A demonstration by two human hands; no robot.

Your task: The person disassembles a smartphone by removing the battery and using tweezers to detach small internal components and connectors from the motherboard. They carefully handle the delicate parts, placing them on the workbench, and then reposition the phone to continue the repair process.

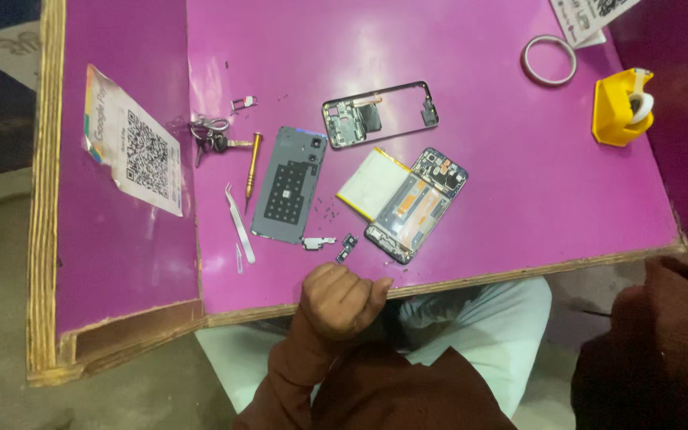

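My left hand (342,301) is curled into a fist at the near edge of the purple table (519,199), with nothing visible in it. Just beyond its knuckles lie a small dark circuit part (346,248) and a small metal bracket (318,241). Further in lies an opened phone body (417,204) with a white and yellow battery (372,181) leaning against it. A grey back cover (288,185) lies to the left and a black middle frame (380,113) behind. Only a brown sleeve (662,342) shows at the right; my right hand is out of view.
Tweezers (240,224), a yellow-handled screwdriver (252,163), keys (210,135) and a small card tray (243,103) lie left of the cover. A printed code sheet (133,151) sits on the left panel. A tape ring (549,60) and yellow tape dispenser (621,107) are far right.
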